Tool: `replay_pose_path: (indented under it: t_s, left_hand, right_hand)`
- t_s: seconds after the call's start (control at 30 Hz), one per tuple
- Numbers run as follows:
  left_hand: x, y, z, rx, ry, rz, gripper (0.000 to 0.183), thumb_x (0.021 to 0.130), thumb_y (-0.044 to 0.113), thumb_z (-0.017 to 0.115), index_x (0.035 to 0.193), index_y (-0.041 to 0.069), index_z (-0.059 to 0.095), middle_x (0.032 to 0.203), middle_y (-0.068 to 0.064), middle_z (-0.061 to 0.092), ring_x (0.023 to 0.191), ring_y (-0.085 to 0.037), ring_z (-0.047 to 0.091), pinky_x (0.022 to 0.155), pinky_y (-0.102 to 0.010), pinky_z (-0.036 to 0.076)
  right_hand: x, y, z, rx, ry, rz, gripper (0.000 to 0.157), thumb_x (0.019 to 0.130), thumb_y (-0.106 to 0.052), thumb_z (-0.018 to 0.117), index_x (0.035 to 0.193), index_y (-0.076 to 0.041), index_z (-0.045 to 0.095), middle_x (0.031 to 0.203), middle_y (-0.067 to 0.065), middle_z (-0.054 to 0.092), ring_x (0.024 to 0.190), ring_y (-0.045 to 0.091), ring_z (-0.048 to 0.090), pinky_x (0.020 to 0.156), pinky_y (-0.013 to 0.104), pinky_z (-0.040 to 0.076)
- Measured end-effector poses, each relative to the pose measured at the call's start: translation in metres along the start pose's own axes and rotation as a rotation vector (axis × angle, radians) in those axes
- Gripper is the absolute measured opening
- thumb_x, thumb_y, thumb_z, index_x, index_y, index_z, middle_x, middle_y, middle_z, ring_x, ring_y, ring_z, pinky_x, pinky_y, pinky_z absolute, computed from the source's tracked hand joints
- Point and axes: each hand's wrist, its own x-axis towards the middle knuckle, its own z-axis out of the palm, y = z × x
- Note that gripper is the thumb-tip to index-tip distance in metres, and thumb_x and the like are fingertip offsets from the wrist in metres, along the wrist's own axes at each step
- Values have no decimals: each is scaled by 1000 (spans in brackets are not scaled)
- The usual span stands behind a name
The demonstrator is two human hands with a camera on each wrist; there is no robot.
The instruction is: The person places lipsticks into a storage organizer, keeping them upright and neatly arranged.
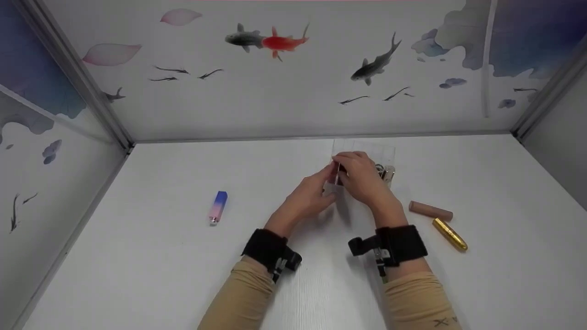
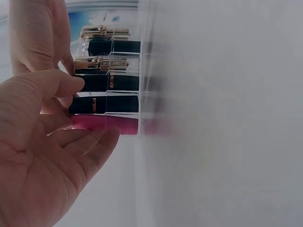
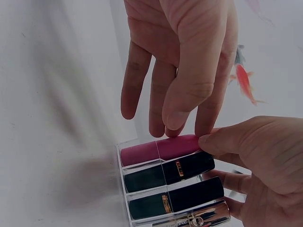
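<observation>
A clear acrylic organizer [image 1: 383,150] stands near the table's back wall, with several lipsticks upright in its slots. A pink lipstick tube [image 3: 158,150] occupies the end slot, on the left in the head view. Dark tubes with gold bands [image 3: 173,198] and gold tubes [image 2: 102,64] fill slots beside it. My left hand [image 1: 307,197] touches the pink tube's outer side with mostly straight fingers. From above, my right hand [image 1: 362,176] pinches the pink tube's top, thumb on the near side; its other fingers reach behind the dark tubes, partly hidden.
On the left of the table lies a blue-to-pink lipstick tube [image 1: 218,208]. Right of my right forearm lie a brown tube [image 1: 431,211] and a gold bullet-shaped tube [image 1: 450,234]. A white back panel [image 1: 298,110] printed with fish rises behind the organizer.
</observation>
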Motion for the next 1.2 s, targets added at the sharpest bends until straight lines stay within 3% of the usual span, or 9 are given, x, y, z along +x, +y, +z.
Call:
replay_pose_path:
  t_s: [0.43,0.73,0.97,1.2]
  left_hand:
    - [-3,-4,-6,6,48,-10,73,96,15,59,160,14,24,162,-5,36,127,-28,61,110,-39,48]
    - [-5,-1,-9,-17,57,-17,70,97,14,58,159,17,26,164,-3,33,138,-25,52,111,-39,47]
    - [-11,-1,-20,-14,72,-11,66,99,16,56,158,16,29,162,-4,36,143,-23,46,111,-37,47]
    - [-24,-8,-33,-21,95,-61,62,100,19,55,158,19,32,158,-8,43,140,-26,49,112,-39,46]
  right_hand:
    - [1,-5,1,16,-10,-4,36,96,-3,61,132,0,62,137,18,62,134,42,49,112,61,39]
    - [0,-5,0,28,-1,-4,40,96,-5,61,136,-2,59,139,19,60,136,42,47,114,61,36]
    - [1,-8,-1,40,62,-48,38,94,-4,63,132,2,61,133,23,63,130,44,51,112,59,40]
    - [3,-15,1,35,65,-65,37,96,-7,61,133,0,60,117,21,69,129,41,53,111,57,42]
